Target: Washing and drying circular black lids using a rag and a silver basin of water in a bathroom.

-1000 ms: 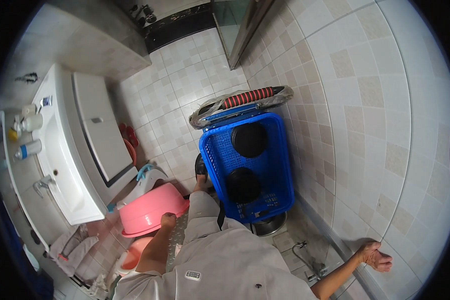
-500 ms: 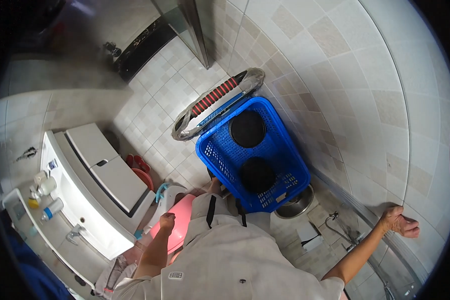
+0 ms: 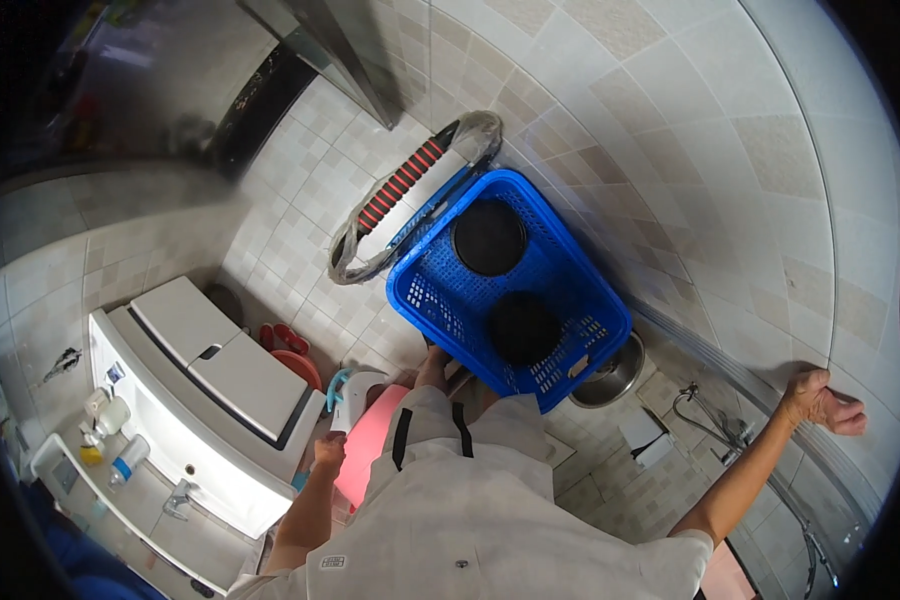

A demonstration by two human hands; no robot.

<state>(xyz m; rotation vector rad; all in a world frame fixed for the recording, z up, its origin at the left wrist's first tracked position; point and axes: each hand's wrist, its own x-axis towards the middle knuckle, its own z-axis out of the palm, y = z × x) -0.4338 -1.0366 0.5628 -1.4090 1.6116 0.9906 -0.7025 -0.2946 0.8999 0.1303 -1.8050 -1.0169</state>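
My left hand (image 3: 330,449) hangs at my side, its fingers curled in and nothing seen in them. It is nearest to a pink plastic tub (image 3: 369,430). Out to the right, my right hand (image 3: 826,402) is loosely closed beside the tiled wall (image 3: 760,270); whether it touches the tiles I cannot tell. Before my legs stands a blue perforated plastic basket (image 3: 435,308). Inside are two round black things, one farther away (image 3: 490,237) and one nearer (image 3: 526,328). A red-and-black ribbed handle (image 3: 402,186), partly wrapped in clear plastic, rises at the basket's far left side.
On the left stands a white washbasin cabinet (image 3: 238,370) with bottles (image 3: 128,458) and a tap (image 3: 177,499). Red slippers (image 3: 282,337) and a red basin (image 3: 298,369) lie beside it. A metal bowl (image 3: 620,375) and a shower hose (image 3: 692,410) are at the right.
My view has shifted, so the cabinet sits lower in the picture. Both my hands keep nearly the same curled pose. The basket and the black things inside it stay together.
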